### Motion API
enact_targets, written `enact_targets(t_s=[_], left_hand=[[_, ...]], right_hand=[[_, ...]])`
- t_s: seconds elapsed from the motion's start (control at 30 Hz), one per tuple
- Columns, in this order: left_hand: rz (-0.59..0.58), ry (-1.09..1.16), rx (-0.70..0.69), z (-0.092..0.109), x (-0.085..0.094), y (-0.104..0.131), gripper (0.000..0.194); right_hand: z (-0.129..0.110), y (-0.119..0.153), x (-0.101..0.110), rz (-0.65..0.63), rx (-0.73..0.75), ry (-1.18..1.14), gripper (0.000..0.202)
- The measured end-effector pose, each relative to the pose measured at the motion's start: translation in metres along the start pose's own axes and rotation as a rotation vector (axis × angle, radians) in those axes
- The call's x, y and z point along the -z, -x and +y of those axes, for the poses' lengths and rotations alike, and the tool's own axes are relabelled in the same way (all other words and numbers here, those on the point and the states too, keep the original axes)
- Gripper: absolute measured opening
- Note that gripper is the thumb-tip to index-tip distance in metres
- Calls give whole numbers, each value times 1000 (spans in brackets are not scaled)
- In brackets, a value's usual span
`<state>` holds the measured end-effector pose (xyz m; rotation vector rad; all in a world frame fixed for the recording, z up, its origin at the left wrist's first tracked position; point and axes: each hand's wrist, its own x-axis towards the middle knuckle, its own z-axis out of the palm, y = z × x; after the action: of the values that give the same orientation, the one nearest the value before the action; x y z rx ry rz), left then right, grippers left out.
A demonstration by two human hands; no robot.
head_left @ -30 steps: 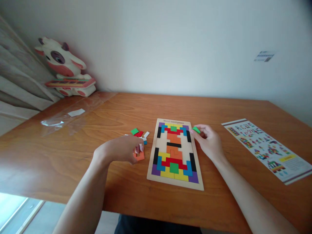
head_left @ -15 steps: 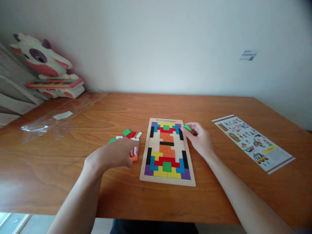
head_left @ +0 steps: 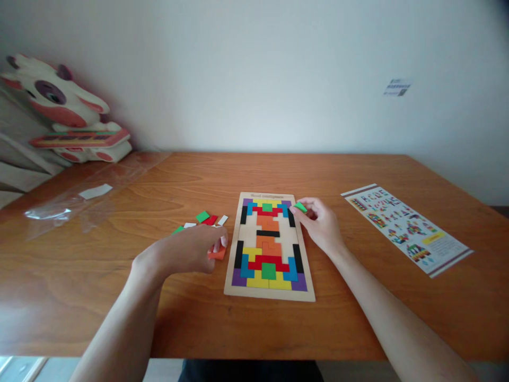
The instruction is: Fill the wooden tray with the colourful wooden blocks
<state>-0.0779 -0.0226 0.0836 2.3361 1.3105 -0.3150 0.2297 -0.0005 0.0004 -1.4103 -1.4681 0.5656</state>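
My right hand (head_left: 321, 223) is closed, pinching a green puzzle piece (head_left: 300, 207) between thumb and fingers above the upper right edge of the wooden puzzle board (head_left: 269, 295). Colored pieces fill the board's top and bottom, with orange and black ones down the middle; bare wood shows on both sides of these. My left hand (head_left: 194, 249) is left of the board, fingers curled in toward the thumb around an orange piece (head_left: 217, 254). Its grip is partly hidden by the hand. Just beyond it lie loose pieces: green (head_left: 202, 216), red (head_left: 210, 220) and white (head_left: 223, 220).
A printed pattern sheet (head_left: 405, 228) lies on the table (head_left: 338, 329) at right. Toward the left are a clear plastic bag (head_left: 55, 213) with a white label (head_left: 96, 191) and a cow-shaped toy keyboard (head_left: 81, 139). The wall (head_left: 254, 79) stands behind.
The view has shifted slightly, moving everything a little left in the picture. The orange piece by my left hand has turned and shows more. My right hand still holds the green piece.
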Motion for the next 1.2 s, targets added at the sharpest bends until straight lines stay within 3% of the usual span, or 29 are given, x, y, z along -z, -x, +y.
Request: enact_targets(t_s=[0.13,0.33,0.5,0.6,0.67,0.9,1.07,1.2], left_hand=[[49,30,-34,-6,-2,0,39],[191,60,-153,-13,3,-3,17],[434,117,-303,-18,3,-9,21],[634,182,-336,-20,-1,-15,20],[708,251,-349,-22,-6,-20,19],[642,540,-383,-23,-25,-39,23],[689,747,-239,-21,-37,-51,26],[649,992,-157,-17,-38,-51,44]], right_hand=[[2,0,0,-1,4,-9,35],[1,0,0,6,-5,-16,36],[-1,1,-1,3,-2,-25,36],[-1,1,-1,6,-3,-26,35],[0,0,0,9,-7,-25,35],[1,1,0,0,6,-17,37],[1,1,1,-9,-3,-17,34],[0,1,1,-4,-8,-6,33]])
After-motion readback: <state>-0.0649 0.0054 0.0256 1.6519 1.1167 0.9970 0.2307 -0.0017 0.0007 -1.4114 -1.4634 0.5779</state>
